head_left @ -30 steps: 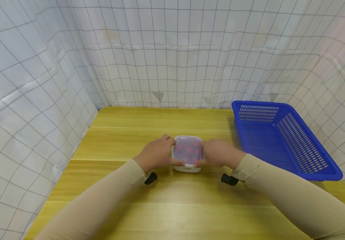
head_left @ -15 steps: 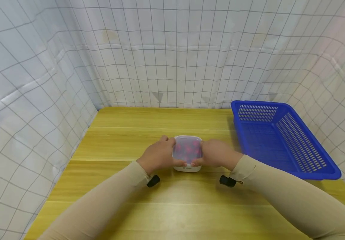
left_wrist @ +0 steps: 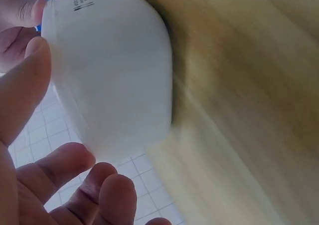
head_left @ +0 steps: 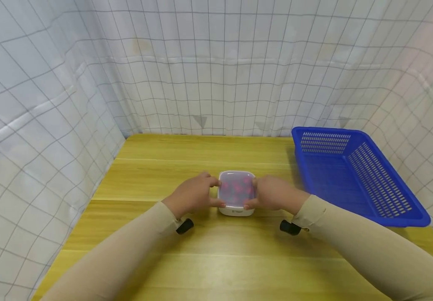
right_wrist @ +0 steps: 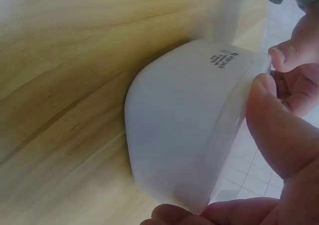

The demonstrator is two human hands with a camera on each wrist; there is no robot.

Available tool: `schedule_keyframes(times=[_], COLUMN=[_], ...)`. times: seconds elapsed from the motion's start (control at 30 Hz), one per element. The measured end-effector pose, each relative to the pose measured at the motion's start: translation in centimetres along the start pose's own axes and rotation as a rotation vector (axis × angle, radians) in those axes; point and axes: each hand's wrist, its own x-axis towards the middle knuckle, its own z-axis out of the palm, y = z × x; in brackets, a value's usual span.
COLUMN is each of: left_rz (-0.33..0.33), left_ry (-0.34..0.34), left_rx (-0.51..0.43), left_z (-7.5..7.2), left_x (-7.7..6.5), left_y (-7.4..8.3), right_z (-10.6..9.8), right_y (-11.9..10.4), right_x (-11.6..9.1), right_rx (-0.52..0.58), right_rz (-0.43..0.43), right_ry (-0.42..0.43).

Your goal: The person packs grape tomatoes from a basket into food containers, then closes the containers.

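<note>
A white square food container (head_left: pixel 236 212) stands on the table in the head view. Its translucent lid (head_left: pixel 236 188) covers it, and blurred pink shapes show through. My left hand (head_left: pixel 191 193) is at the container's left side. In the left wrist view its thumb rests at the lid's edge and its index fingertip touches the far corner, the other fingers loosely bent off the wall. On the opposite side, my right hand (head_left: pixel 276 193) holds the rim, thumb over the near edge and fingers bent round the far corner, as the right wrist view shows.
A blue slotted basket (head_left: pixel 306 179) stands on the wooden table (head_left: pixel 216 259) to the right, behind the right forearm. White grid-patterned curtains (head_left: pixel 216 71) enclose the back and both sides. Dark camera mounts sit beneath both wrists.
My left hand has eased left, its thumb drawn back from the middle of the near edge to the corner. The right thumb has slid slightly right. The container has stayed in place.
</note>
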Motion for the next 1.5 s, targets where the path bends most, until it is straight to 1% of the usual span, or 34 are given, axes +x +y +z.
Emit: schedule_keyframes(times=[0.1,0.23,0.33,0.37,0.47,0.6,0.73,0.87,1.0,1.13,1.23,1.37,1.5], left_rz=[0.012,0.025,0.028,0.027,0.012,-0.021,-0.045,-0.041,-0.035,-0.025,-0.015,-0.020,-0.036], left_ry=[0.017,0.023,0.000,-0.011,-0.038,-0.045,-0.053,-0.068,-0.102,-0.158,-0.194,-0.219,-0.235], left_rx=[-0.028,-0.005,0.009,0.000,-0.043,-0.094,-0.100,-0.072,-0.085,-0.110,-0.097,-0.094,-0.103], left_z=[0.2,0.0,-0.4,-0.5,-0.7,-0.6,-0.6,-0.8,-1.2,-1.5,-1.7,-1.8,-1.8], left_x=[-0.1,-0.2,0.0,0.1,0.4,0.8,1.2,1.3,1.5,2.0,2.5,3.0,3.1], left_y=[-0.2,-0.3,-0.3,-0.3,-0.4,-0.5,-0.4,-0.2,0.0,-0.1,-0.2,-0.4,-0.2], right_z=[0.0,0.0,0.1,0.1,-0.1,-0.3,-0.2,-0.3,-0.5,-0.7,-0.9,-1.3,-1.5], right_y=[0.1,0.2,0.4,0.5,0.7,1.1,1.4,1.2,0.9,0.8,0.8,0.8,0.8], right_x=[-0.1,-0.1,0.0,0.0,0.1,0.2,0.3,0.1,-0.1,0.2,0.5,1.1,1.5], right_rx=[-0.010,-0.017,-0.019,-0.018,-0.002,0.033,0.008,-0.039,-0.047,-0.041,-0.036,-0.021,-0.004], right_rz=[-0.008,-0.021,-0.040,-0.046,-0.056,-0.045,-0.028,-0.012,-0.011,-0.043,-0.066,-0.069,-0.060], right_ry=[0.015,0.034,0.037,0.033,0.006,-0.026,-0.025,-0.001,0.018,0.011,0.000,-0.022,-0.035])
